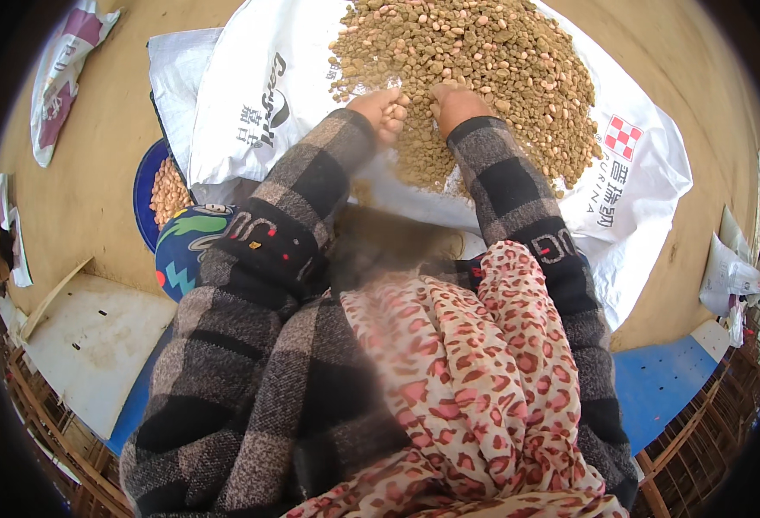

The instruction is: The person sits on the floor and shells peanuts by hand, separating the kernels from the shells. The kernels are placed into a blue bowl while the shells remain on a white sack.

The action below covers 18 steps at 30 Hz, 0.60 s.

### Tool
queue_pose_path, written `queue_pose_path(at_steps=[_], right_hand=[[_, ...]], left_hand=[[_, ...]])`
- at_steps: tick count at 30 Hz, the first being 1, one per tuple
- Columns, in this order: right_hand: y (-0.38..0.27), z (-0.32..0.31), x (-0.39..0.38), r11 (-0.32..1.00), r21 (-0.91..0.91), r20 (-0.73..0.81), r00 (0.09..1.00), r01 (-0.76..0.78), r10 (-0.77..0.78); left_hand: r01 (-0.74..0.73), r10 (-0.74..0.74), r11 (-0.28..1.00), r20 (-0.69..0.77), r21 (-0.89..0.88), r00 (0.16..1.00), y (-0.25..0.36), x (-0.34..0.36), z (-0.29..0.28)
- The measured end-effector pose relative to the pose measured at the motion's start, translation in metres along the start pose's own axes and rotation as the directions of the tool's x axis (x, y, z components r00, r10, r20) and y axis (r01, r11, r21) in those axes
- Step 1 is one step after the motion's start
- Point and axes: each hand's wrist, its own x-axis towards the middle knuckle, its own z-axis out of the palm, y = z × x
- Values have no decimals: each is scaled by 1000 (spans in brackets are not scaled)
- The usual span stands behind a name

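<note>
A heap of brown lumpy granules mixed with pinkish peanut kernels [509, 60] lies spread on a white printed woven sack [242, 78] in front of me. My left hand [378, 115] is curled at the heap's near-left part, with several pale pink kernels held in its fingers. Just to its right, my right hand [458, 108] rests in the heap with fingers bent down into the granules; what they hold, if anything, is hidden. At the left, beside the sack, a blue bowl [145, 186] contains pink kernels [171, 194].
A white and purple bag [62, 86] lies at the upper left on a tan surface [95, 207]. Pale boards [86, 354] and blue panels [656, 388] border the lower sides, above rusty metal bars. More white bags [725, 276] are at the right. A patterned cushion-like item [186, 250] sits left.
</note>
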Motion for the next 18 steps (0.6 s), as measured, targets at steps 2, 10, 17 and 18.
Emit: queue_pose_path(at_steps=[2, 10, 17, 18], right_hand=[[-6, 1, 1, 997, -56, 66, 996, -56, 60], [6, -18, -4, 883, 333, 152, 943, -331, 296], [-5, -33, -10, 828, 533, 148, 983, -175, 112], [-3, -36, -12, 861, 477, 120, 983, -177, 136]], left_hand=[[26, -26, 1000, -9, 5, 1000, 1, -1, -1], [16, -21, 997, -71, -77, 997, 1, -3, 0], [-18, 13, 990, -41, -139, 999, -10, 5, 13], [-16, 10, 996, -68, -84, 998, -9, 6, 10]])
